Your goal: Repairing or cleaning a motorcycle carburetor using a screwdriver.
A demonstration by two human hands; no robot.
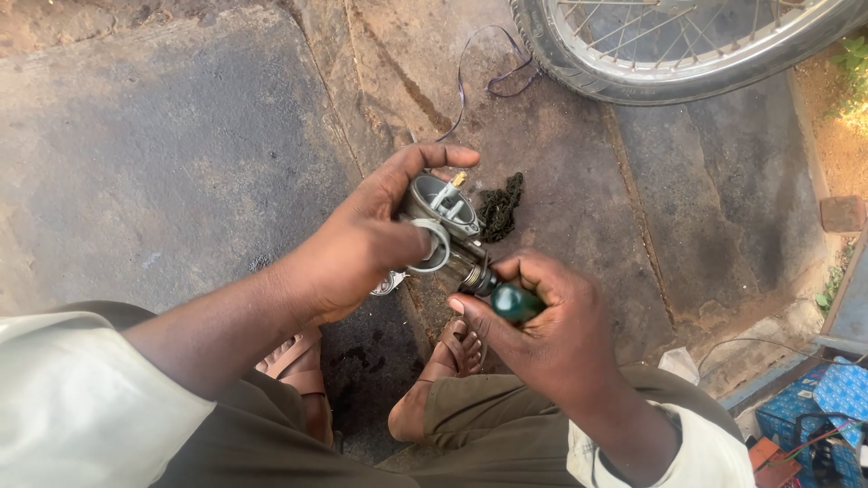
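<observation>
Over the stained concrete floor (181, 163), left hand (362, 244) clamps the metal carburetor (443, 221), fingers wrapped tight. Right hand (551, 325) is closed round the green-handled screwdriver (511, 298), tip at the body. Keep the driver square and the carburetor steady, near the wheel (669, 45).

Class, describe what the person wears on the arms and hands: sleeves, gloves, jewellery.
Both hands, left hand and right hand, are bare: no gloves, rings or watch visible. Short, loose, pale cream sleeves end near the elbows, leaving the forearms uncovered.
</observation>
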